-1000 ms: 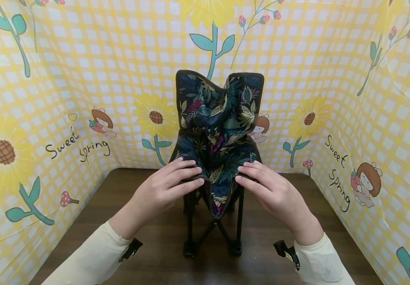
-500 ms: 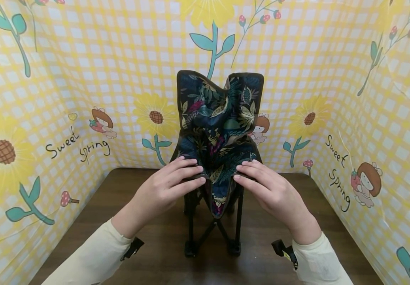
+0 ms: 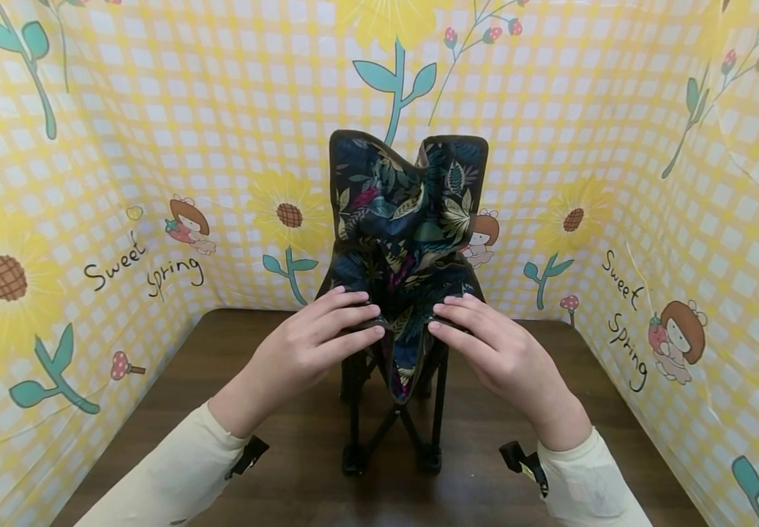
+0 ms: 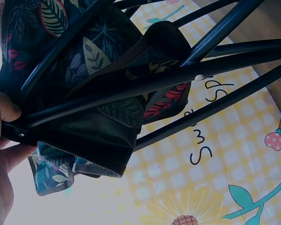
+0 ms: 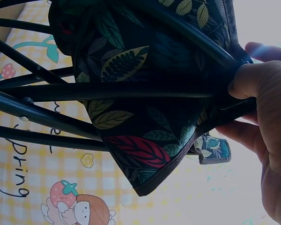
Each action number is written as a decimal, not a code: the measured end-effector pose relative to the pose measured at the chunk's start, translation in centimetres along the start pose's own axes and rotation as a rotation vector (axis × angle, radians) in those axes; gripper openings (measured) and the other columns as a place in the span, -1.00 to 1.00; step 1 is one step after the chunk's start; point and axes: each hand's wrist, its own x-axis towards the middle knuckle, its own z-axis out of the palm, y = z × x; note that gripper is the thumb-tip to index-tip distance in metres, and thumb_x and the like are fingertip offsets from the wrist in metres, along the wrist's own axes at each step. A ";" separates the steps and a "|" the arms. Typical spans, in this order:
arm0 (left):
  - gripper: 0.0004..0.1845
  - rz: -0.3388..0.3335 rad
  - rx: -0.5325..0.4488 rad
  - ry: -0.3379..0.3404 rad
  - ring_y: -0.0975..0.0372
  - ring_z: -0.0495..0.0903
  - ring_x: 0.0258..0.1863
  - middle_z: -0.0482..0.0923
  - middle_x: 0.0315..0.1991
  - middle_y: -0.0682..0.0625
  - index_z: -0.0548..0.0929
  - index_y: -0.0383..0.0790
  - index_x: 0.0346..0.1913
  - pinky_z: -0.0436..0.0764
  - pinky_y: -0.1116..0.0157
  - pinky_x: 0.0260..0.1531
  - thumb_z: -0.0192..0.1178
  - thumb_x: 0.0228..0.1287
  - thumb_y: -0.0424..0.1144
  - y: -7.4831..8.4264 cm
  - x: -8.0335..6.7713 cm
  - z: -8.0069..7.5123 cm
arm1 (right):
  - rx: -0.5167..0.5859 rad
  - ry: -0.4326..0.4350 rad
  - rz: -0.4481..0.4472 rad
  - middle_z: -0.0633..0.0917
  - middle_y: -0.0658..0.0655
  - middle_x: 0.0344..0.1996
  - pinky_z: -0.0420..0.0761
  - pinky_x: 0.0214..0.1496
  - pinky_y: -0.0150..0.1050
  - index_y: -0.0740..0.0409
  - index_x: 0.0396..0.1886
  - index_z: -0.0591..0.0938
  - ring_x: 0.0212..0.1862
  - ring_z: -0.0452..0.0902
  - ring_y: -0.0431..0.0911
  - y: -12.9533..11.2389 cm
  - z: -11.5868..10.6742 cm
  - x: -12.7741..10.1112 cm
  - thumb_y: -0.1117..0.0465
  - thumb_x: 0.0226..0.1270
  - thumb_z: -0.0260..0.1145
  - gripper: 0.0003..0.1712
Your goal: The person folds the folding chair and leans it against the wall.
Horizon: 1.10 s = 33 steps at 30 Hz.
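Nearest, cream sleeves [image 3: 168, 476] lead up to both hands over the brown tabletop [image 3: 274, 483]. The left hand [image 3: 300, 351] grips the left front corner of a small folding camp chair [image 3: 405, 241], fingers over the seat edge and thumb beneath; the right hand [image 3: 494, 351] clamps the right front corner likewise. The chair stands toward the tabletop's far edge, midway between the side edges, its leaf-print fabric sagging between black frame rods [image 5: 107, 91]. Beyond rises a yellow checked sunflower backdrop [image 3: 155, 146].

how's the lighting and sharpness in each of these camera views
Head view: evenly lit and sharp, with wide-angle bending of the backdrop. Left wrist view: dim, folding chair backlit. Right wrist view: also dark, the right hand in shadow against a bright background.
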 end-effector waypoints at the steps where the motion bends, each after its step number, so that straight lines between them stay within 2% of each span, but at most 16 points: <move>1: -0.66 0.000 0.000 -0.001 -0.05 0.61 0.24 0.65 0.20 -0.14 0.70 -0.19 0.21 0.55 -0.07 0.30 -0.03 0.62 -0.39 0.0 0.0 0.0 | 0.000 -0.001 0.001 0.71 0.29 0.11 0.64 0.24 0.10 0.26 0.17 0.70 0.11 0.68 0.23 0.0 0.0 0.0 0.38 0.63 0.05 -0.65; 13: -0.67 0.004 0.000 0.005 -0.04 0.62 0.23 0.67 0.17 -0.15 0.71 -0.20 0.20 0.61 -0.13 0.20 -0.02 0.61 -0.38 0.0 0.4 0.2 | 0.002 -0.010 0.013 0.70 0.28 0.14 0.62 0.26 0.11 0.25 0.20 0.68 0.14 0.67 0.21 0.0 0.2 0.0 0.37 0.64 0.04 -0.64; 33: -0.68 -0.002 -0.040 0.036 -0.09 0.62 0.22 0.66 0.18 -0.17 0.70 -0.23 0.19 0.54 -0.13 0.29 0.00 0.60 -0.41 0.1 0.8 0.7 | -0.004 -0.002 0.011 0.70 0.29 0.12 0.63 0.24 0.13 0.25 0.18 0.69 0.15 0.67 0.21 0.2 0.6 0.4 0.38 0.63 0.05 -0.65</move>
